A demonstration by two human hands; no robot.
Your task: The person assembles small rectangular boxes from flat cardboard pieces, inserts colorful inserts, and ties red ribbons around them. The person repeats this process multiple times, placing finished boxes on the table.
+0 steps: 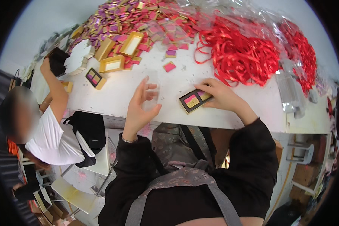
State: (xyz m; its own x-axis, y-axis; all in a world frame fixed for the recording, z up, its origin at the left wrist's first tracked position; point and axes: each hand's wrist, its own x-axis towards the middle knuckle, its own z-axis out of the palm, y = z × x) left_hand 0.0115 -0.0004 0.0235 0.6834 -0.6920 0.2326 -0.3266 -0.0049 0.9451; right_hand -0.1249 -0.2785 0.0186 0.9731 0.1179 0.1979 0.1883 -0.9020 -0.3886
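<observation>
My right hand (221, 96) grips the right end of a small gold box (192, 110) near the table's front edge. In the box a black insert (182, 101) has two compartments. A pink and gold packet (191, 100) fills the left one; a purple piece (203, 95) shows in the other, partly under my fingers. To the left, my left hand (139, 109) is raised with curved fingers around a clear plastic cover (154, 87), whose edges are faint. A loose pink packet (169, 66) lies on the table beyond my hands.
Red ribbon (245, 56) is heaped at the back right beside clear plastic packaging (287, 90). Pink and purple packets (113, 19) pile up at the back. Gold box bases (112, 64) and another filled box (95, 79) lie left. A co-worker (51, 139) holds a black tray (56, 62).
</observation>
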